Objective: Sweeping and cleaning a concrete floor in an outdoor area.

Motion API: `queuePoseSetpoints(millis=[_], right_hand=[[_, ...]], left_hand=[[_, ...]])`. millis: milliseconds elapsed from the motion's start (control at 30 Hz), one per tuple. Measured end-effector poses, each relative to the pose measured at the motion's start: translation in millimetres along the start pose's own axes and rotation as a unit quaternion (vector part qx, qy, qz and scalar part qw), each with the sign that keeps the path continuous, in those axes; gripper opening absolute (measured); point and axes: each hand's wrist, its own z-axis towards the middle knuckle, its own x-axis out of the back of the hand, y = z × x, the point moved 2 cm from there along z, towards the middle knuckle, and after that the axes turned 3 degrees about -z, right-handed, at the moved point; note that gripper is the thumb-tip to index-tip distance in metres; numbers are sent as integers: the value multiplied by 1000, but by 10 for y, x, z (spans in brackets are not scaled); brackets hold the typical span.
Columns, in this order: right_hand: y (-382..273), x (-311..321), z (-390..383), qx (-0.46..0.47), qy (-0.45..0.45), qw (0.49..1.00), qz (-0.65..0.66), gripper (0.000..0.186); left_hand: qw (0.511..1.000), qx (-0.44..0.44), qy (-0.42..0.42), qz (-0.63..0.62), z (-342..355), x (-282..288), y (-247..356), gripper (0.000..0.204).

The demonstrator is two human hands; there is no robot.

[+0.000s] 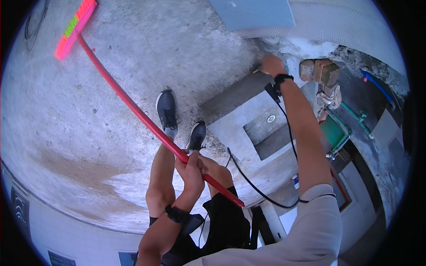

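My left hand (191, 172) is wrapped around the red pole (124, 93) of a broom, whose pink, orange and green brush head (73, 27) is at the upper left on the concrete. My right hand (271, 65) reaches out above a square concrete sink (230, 131) with a round drain, near a rough whitish wall ledge. Its fingers are curled around something small and pale that I cannot make out. A black cable (248, 177) loops beside my right forearm.
Stacked bricks (319, 71) with a rag (333, 97) sit right of the sink, beside green pipes (357, 116) and a blue hose (377, 86). A pale blue board (253, 13) is at the top. My two shoes stand on the stained concrete floor (80, 133).
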Motion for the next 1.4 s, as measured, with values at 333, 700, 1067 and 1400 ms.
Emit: queuePoseSetpoints(millis=[333,700,1067,1400], right_hand=[[-170,-417,92,92,-24,995,-23,28],[-1094,-333,-381,124,-107,986,-28,35],[-1660,32,-644,195,-166,966,-24,24],[-2031,-4,-1046,254,-128,957,-60,25]], left_hand=[[1000,-2,-4,-29,-45,-210,50,21],[998,-32,17,-47,-88,-178,-44,17],[996,-56,12,-68,-72,-119,75,17],[994,-86,10,-58,-97,107,-21,17]])
